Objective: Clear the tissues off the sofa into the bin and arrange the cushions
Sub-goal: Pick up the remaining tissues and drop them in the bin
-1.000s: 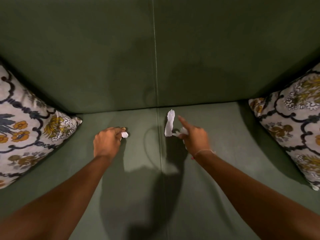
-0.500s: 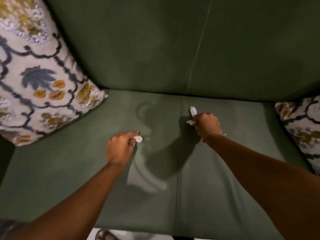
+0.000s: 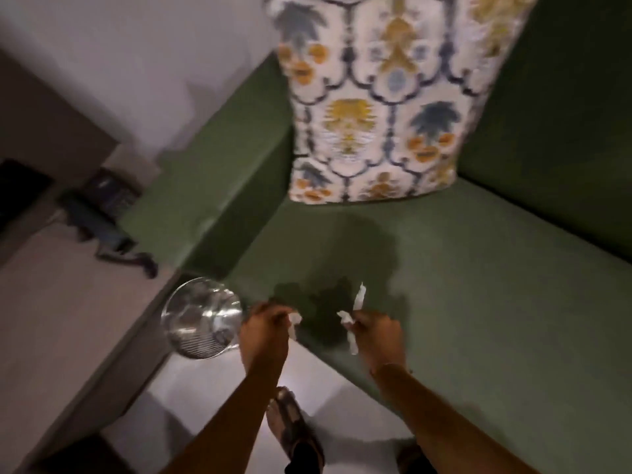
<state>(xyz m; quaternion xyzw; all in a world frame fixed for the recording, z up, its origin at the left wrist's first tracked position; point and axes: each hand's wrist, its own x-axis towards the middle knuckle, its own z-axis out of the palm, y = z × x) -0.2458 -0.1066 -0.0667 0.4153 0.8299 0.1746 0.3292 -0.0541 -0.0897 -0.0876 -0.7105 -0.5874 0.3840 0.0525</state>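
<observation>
My left hand (image 3: 265, 328) is closed on a small white tissue scrap (image 3: 294, 321) just right of a clear, ribbed bin (image 3: 201, 319) that stands on the floor by the sofa's arm. My right hand (image 3: 376, 331) grips a longer white tissue (image 3: 355, 314) whose ends stick out above and below the fist, over the front edge of the green sofa seat (image 3: 478, 285). A floral patterned cushion (image 3: 379, 97) stands upright in the sofa's left corner. The picture is blurred.
A green sofa arm (image 3: 212, 186) runs beside the bin. A low beige side table (image 3: 51, 302) at the left carries a dark telephone (image 3: 99, 213). My sandalled foot (image 3: 290, 425) stands on the pale floor in front of the sofa.
My view has swung left, bringing the bin, table and floor into sight. Both hands, still holding tissues, have drawn back from mid-seat to the sofa's front edge near the bin.
</observation>
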